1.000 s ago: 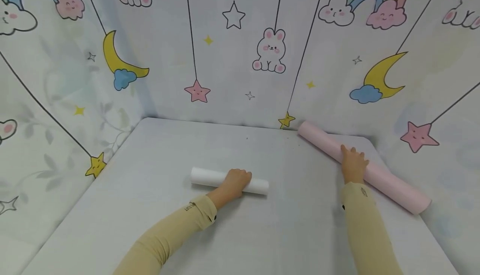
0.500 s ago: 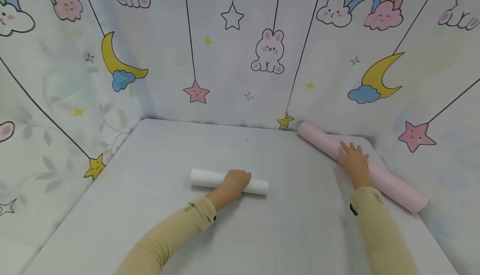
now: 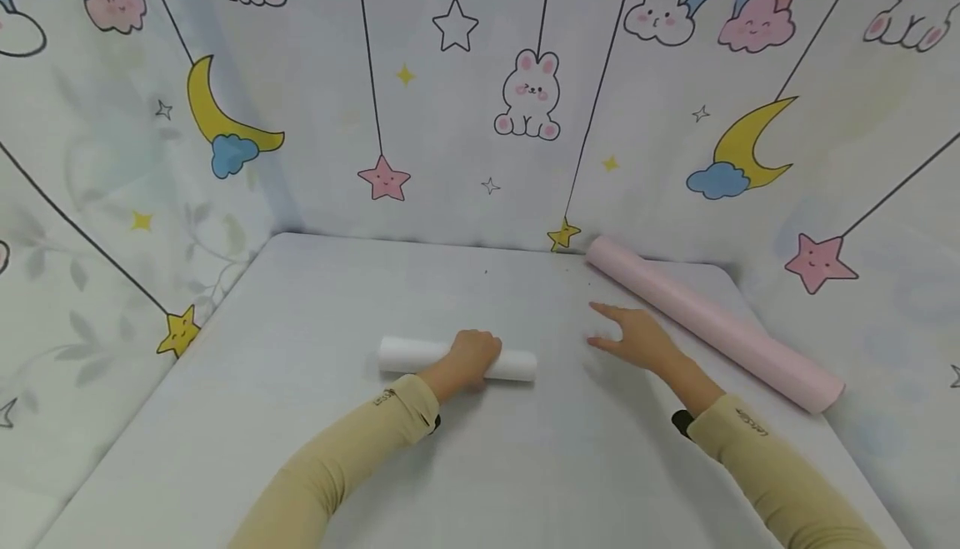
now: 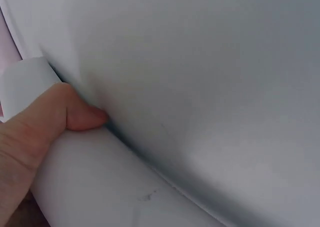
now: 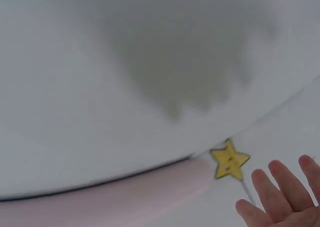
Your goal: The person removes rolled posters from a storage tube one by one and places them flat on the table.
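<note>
A white roll (image 3: 416,356), which looks like rolled paper, lies across the middle of the table. My left hand (image 3: 471,360) grips it from above, right of its middle; in the left wrist view the thumb (image 4: 85,114) presses on the roll (image 4: 115,177). At the right, a longer pink roll (image 3: 720,324) lies slantwise on the table. My right hand (image 3: 641,339) is in the air between the two rolls, thumb and fingers spread, holding nothing. In the right wrist view its straight fingers (image 5: 285,184) show beside the pink roll (image 5: 145,199).
The white table (image 3: 345,282) meets a patterned wall (image 3: 450,116) at the back and both sides. The pink roll's far end lies at the back edge, below a printed yellow star (image 3: 564,234). Its near end reaches the table's right edge.
My right hand has left the pink roll and moved left over the table, its fingers now pointing left. The left hand has kept its grip on the white roll. The view has shifted slightly.
</note>
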The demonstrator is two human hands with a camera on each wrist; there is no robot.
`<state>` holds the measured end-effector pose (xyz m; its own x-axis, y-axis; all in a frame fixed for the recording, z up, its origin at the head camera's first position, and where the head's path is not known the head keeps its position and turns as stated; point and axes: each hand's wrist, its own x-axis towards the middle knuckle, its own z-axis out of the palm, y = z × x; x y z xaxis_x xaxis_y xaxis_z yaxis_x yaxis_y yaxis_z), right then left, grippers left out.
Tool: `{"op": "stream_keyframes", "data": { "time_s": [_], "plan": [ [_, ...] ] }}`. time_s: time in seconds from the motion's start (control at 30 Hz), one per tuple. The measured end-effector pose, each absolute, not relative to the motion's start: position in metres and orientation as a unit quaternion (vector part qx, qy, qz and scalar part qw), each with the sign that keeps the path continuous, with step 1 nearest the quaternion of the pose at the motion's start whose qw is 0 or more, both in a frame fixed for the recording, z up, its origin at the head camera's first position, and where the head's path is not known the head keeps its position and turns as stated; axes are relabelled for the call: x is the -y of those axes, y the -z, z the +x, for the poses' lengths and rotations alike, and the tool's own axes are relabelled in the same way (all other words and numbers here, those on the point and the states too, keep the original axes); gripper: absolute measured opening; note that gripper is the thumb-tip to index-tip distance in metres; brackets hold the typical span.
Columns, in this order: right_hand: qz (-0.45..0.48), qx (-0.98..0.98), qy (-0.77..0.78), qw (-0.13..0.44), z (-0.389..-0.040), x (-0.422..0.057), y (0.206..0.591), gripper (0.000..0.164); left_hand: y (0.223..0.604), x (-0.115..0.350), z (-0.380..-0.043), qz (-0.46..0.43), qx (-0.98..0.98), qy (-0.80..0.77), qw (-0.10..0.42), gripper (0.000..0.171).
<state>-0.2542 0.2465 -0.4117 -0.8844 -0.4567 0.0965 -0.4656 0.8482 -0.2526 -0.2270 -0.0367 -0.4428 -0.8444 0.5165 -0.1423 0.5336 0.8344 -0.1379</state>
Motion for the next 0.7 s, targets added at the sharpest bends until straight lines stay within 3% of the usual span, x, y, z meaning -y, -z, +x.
{"op": "stream_keyframes", "data": {
  "time_s": [0.27, 0.57, 0.7],
  "plan": [
    [0.3, 0.939, -0.155, -0.063, -0.227, -0.195, 0.412, 0.065, 0.437, 0.019, -0.22, 0.287, -0.952, 0.081, 0.069, 0.052],
    [0.323, 0.935, -0.115, -0.091, -0.215, -0.169, 0.425, 0.075, 0.433, -0.005, -0.215, 0.296, -0.947, 0.096, 0.073, 0.068],
    [0.33, 0.932, -0.118, -0.099, -0.211, -0.165, 0.431, 0.078, 0.437, -0.013, -0.213, 0.292, -0.948, 0.091, 0.083, 0.066]
  ]
}}
